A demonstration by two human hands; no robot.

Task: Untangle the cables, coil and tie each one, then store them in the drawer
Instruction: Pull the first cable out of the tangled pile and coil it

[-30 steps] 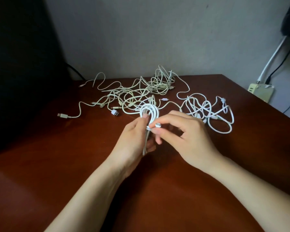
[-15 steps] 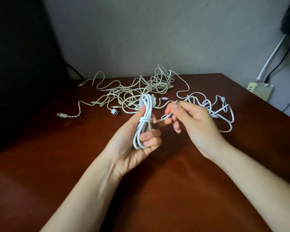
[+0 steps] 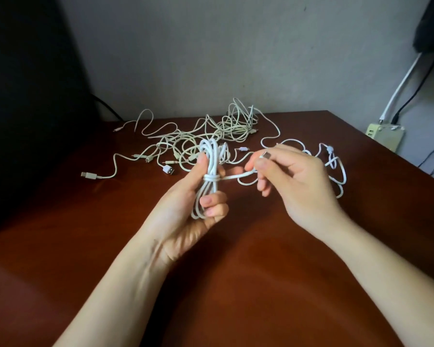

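Note:
My left hand (image 3: pixel 186 211) grips a coiled white cable (image 3: pixel 211 169) held upright above the brown table (image 3: pixel 236 284), with a wrap of its own cord around the coil's middle. My right hand (image 3: pixel 298 186) pinches the free plug end (image 3: pixel 264 155) of that cable and holds it out to the right, the short tail stretched between the two hands. Behind the hands lies a tangle of cream cables (image 3: pixel 206 136). A second bunch of white cable (image 3: pixel 336 169) lies partly hidden behind my right hand. No drawer is in view.
A loose cream cable end with a plug (image 3: pixel 88 175) lies at the left. A dark object (image 3: pixel 28 108) fills the left side. A power strip (image 3: pixel 383 135) with cords hangs off the table's right edge by the wall.
My left hand lifted the coil upright and turned palm-up. My right hand pulled the plug end out to the right, drawing the wrap tight round the coil's middle.

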